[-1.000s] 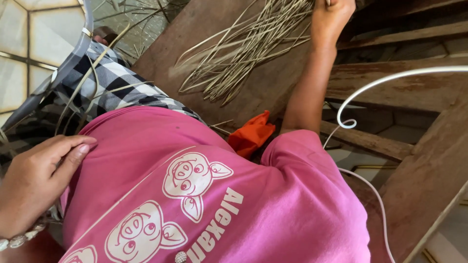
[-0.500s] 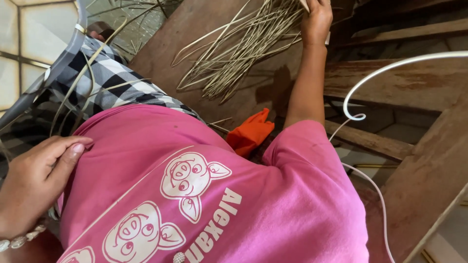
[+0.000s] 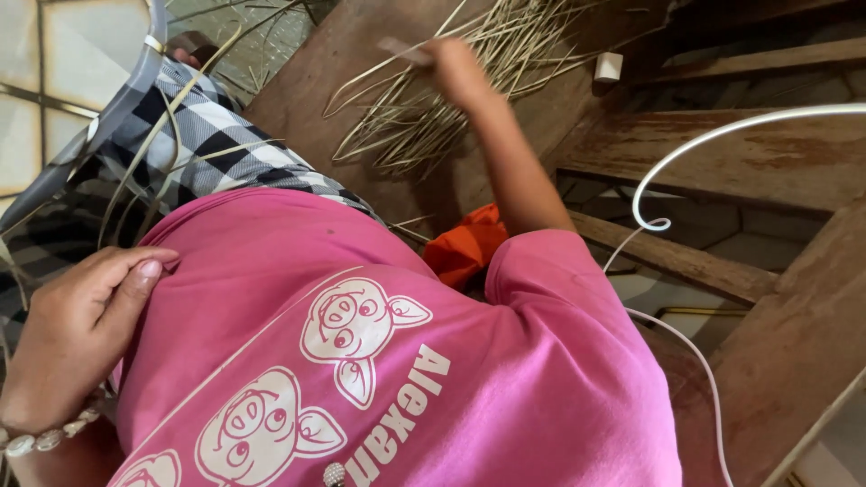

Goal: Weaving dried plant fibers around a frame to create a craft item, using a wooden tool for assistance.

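My right hand [image 3: 454, 70] is stretched out over a heap of pale thin reed strips [image 3: 469, 86] lying on a brown wooden board [image 3: 316, 81]. It is blurred and closed around one pale strip [image 3: 403, 50] that sticks out to its left. My left hand [image 3: 77, 334] rests at the lower left against the edge of my pink shirt [image 3: 433, 379], fingers loosely curled, nothing in it. A shell bracelet [image 3: 45, 437] sits on that wrist.
Black-and-white checked cloth [image 3: 216, 144] lies left of the board with loose strips across it. An orange cloth [image 3: 465, 248] sits by my right elbow. A curled white wire [image 3: 686, 153] arches over wooden beams [image 3: 722, 153] at the right. A small white block [image 3: 609, 66] lies beyond the heap.
My right hand has come leftward and lower from the far right end of the heap, now gripping one strip. My left hand has stayed against the shirt.
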